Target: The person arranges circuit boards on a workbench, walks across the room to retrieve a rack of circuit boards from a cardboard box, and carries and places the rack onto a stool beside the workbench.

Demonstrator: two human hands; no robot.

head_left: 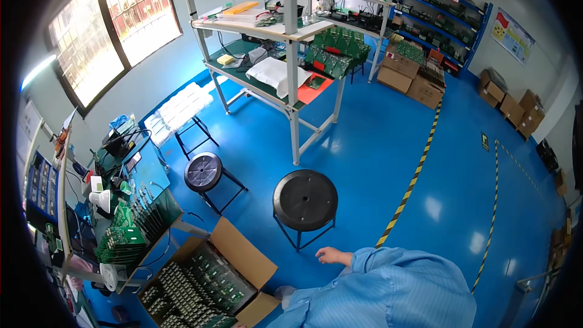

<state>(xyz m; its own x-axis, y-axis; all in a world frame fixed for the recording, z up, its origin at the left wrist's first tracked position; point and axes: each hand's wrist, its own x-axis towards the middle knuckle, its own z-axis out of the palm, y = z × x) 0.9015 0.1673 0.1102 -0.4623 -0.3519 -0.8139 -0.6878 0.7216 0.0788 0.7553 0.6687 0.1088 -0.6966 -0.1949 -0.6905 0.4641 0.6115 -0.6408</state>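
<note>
Blue workshop floor, benches around. Left hand point(331, 256) bare, fingers loosely curled, holding nothing, near black round stool point(305, 199); open carton of circuit boards point(203, 285) beside. Right hand unseen. Advice: grip stool rim firmly.

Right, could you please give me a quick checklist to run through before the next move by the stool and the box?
1. Hand free: ok, it holds nothing, fingers loosely spread.
2. Black stool near the hand: ok, just ahead of it, not touching.
3. Stool seat bare: ok, nothing lies on it.
4. Cardboard box open: ok, flaps folded out, rows of circuit boards showing.
5. Other hand free: cannot tell, it is out of view.
</note>
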